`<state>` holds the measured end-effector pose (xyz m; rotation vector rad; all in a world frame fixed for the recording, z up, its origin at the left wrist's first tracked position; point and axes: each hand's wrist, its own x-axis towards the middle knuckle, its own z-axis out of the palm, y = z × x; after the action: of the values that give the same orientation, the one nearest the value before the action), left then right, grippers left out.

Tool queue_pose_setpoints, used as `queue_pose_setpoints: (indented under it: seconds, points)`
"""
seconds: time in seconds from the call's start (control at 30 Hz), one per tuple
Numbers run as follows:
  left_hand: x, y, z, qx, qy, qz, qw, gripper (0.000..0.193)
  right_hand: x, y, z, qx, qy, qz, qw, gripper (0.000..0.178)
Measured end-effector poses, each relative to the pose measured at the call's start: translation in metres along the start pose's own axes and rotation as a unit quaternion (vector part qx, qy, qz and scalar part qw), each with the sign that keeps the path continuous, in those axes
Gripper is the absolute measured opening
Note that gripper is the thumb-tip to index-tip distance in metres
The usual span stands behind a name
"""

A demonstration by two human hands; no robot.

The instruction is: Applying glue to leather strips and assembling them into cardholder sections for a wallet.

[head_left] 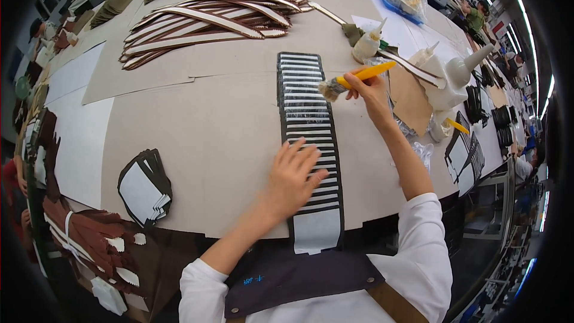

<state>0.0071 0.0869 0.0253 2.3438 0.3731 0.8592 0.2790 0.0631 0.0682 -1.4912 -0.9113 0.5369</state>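
Note:
A long row of overlapping dark pieces with pale stripes (308,122) runs away from me down the middle of the table, ending in one whole pale panel at the near edge. My left hand (294,174) lies on the row with its fingers spread, slightly blurred. In my right hand (369,91) is a brush with a yellow handle (373,70), pinched between the fingers. Its pale bristles (329,90) are at the right border of the row's far part; whether they touch it I cannot tell.
Brown-and-white strips (209,18) are heaped at the back. White squeeze bottles (460,72) and a smaller glue bottle (366,46) stand at the right. A fanned stack of dark-edged pale pieces (143,188) lies at the left, with brown bundled pieces (89,233) below it.

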Motion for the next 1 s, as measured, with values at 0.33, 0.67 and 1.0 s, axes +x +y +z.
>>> queue_pose_setpoints:
  seconds: [0.33, 0.67, 1.0]
  points:
    - [-0.056, 0.036, 0.031, 0.111, -0.108, 0.048, 0.987, 0.045, -0.077, 0.018, 0.005, -0.123, -0.169, -0.087, 0.974, 0.014]
    - [-0.058, 0.041, 0.027, 0.101, -0.108, 0.044, 0.988, 0.042, -0.076, 0.028, 0.018, -0.097, -0.165, -0.084, 0.978, 0.012]
    - [-0.057, 0.039, 0.028, 0.1, -0.096, 0.033, 0.99, 0.04, -0.032, 0.025, 0.048, -0.101, -0.109, -0.155, 0.977, 0.016]
